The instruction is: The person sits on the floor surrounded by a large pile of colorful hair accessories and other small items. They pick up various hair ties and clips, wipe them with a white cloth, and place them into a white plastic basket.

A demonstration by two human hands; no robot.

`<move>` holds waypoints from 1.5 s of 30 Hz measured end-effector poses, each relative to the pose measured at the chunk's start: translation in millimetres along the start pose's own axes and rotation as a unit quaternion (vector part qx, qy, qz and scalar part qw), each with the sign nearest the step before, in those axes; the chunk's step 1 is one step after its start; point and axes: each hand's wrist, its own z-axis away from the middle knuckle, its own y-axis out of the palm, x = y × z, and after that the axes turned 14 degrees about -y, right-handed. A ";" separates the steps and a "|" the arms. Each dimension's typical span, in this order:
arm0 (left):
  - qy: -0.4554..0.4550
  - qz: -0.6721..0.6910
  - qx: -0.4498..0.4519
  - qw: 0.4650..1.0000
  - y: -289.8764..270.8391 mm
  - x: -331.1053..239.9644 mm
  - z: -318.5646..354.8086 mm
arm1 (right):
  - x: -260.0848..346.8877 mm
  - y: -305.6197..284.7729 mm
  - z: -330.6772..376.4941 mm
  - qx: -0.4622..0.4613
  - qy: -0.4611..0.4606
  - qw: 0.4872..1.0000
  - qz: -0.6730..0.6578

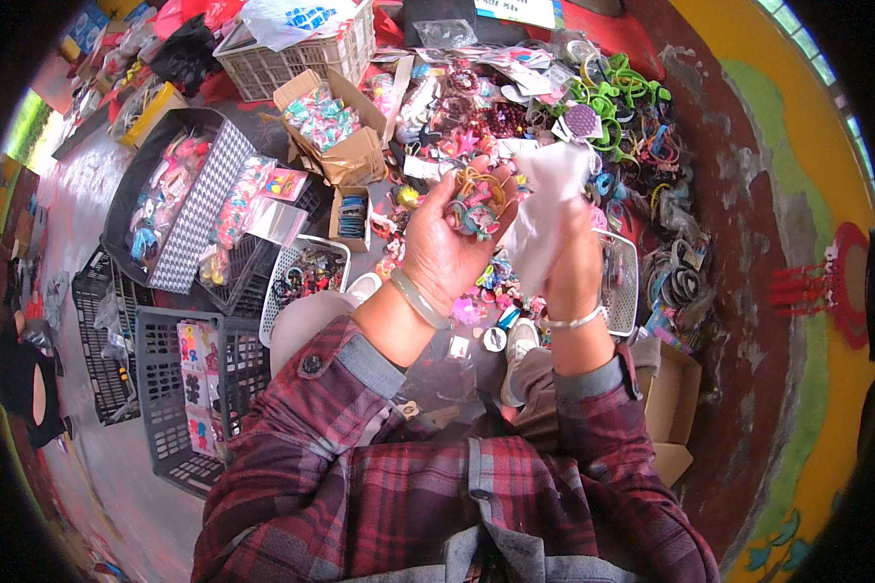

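In the middle of the head view, my left hand [439, 255] is turned palm up with its fingers curled around a small bunch of hair ties [478, 202]. Tan elastic loops stand out of the bunch, with pinkish and teal pieces below them. My right hand [576, 260], just to the right, grips a thin, whitish see-through plastic bag [540, 219]. The bag stands upright beside the hair ties and is partly blurred; its contents, if any, cannot be made out. Both hands are raised above a colourful heap of hair accessories [476, 107] on the floor.
White baskets stand left [301, 245] and right [620, 291] of my legs. At left are a grey crate [160, 389] and a black houndstooth box [196, 209]. An open cardboard box [358, 160] holds small packets. Green headbands [608, 97] lie far right, near the wall [739, 214].
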 end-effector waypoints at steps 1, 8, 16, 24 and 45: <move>-0.001 -0.010 -0.010 1.000 -5.7 0.1 -5.1 | -3.7 2.6 3.6 0.089 -0.056 0.986 0.130; -0.046 0.008 0.076 0.996 -7.9 6.0 -0.7 | -8.2 0.5 -15.5 -0.131 0.108 0.985 0.009; 0.021 -0.086 0.051 0.995 0.8 7.9 4.3 | 0.8 22.8 5.0 0.220 -0.186 0.876 0.387; 0.022 -0.021 -0.018 0.999 14.7 -0.5 6.5 | 8.7 11.8 -2.3 -0.084 0.039 0.994 0.055; 0.266 -0.122 -0.116 0.949 -59.7 -153.1 224.3 | 3.7 -10.5 0.5 -0.142 0.231 0.945 -0.180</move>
